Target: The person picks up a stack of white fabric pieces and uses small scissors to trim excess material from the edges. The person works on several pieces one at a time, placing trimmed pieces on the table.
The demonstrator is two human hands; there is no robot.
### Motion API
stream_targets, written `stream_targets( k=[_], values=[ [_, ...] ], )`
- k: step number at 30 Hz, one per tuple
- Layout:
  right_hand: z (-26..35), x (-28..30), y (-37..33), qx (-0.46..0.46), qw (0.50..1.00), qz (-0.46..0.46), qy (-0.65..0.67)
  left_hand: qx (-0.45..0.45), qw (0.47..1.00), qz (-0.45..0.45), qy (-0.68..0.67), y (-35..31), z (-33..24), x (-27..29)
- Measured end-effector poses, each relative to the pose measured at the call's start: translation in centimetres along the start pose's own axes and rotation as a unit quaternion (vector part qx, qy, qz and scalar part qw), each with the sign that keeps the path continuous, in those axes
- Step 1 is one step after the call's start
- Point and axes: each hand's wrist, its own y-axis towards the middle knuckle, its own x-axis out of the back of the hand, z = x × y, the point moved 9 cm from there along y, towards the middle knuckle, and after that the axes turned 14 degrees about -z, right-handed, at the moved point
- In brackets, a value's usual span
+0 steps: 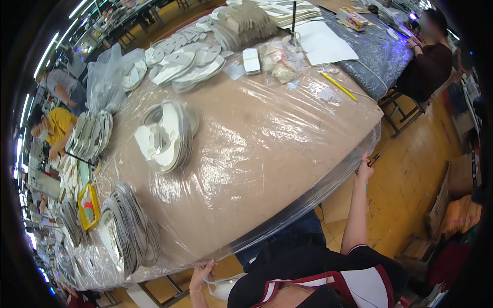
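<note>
Low at the table's near edge, my left hand (203,274) has its fingers closed on a thin whitish plastic bag (226,287), which hangs beside my body. Out to the right, past the near right edge of the table, my right hand (365,169) is closed around a small dark tool (374,159) with a reddish part; its exact kind is too small to tell. Clear plastic sheeting (267,154) covers the brown tabletop and droops over its edge between my hands. Nearest my left hand stands a bundle of grey-white cut pieces (126,231).
Another plastic-wrapped bundle of white pieces (167,136) sits mid-table. Further stacks (190,61), a white box-like object (251,61), white paper (323,43) and a yellow pencil-like stick (339,86) lie at the back. A yellow tray (88,206) is at left. Co-workers are at left and far right.
</note>
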Motion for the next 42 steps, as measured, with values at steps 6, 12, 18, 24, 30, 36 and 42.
stream_targets(
  k=[6, 12, 18, 24, 30, 36, 42],
  values=[
    [5.7, 1.5, 3.1, 0.148, 0.985, -0.062, 0.063, 0.033, 0.999, 0.014, -0.032, -0.1, 0.5, -0.1],
    [21.9, -3.2, 1.9, 0.426, 0.849, -0.203, -0.238, 0.048, 0.999, 0.012, -0.020, 0.2, 0.3, 0.1],
    [20.9, -11.6, 4.0, 0.339, 0.872, 0.035, -0.351, 0.055, 0.996, -0.004, -0.070, 0.3, 0.4, -0.2],
    [20.5, -9.1, 3.3, 0.324, 0.863, -0.041, -0.386, 0.093, 0.992, -0.024, -0.077, 0.3, 0.2, 0.0],
    [22.6, -8.7, 2.2, 0.398, 0.826, -0.079, -0.391, 0.129, 0.990, -0.009, -0.060, -0.6, 0.0, 0.0],
    [21.6, -8.2, 3.4, 0.334, 0.863, -0.087, -0.368, 0.089, 0.995, 0.030, 0.022, -2.1, -0.9, -0.4],
    [22.0, -8.1, 3.3, 0.350, 0.853, -0.111, -0.372, 0.027, 0.996, 0.013, 0.084, 0.4, -0.7, -0.7]
  ],
)
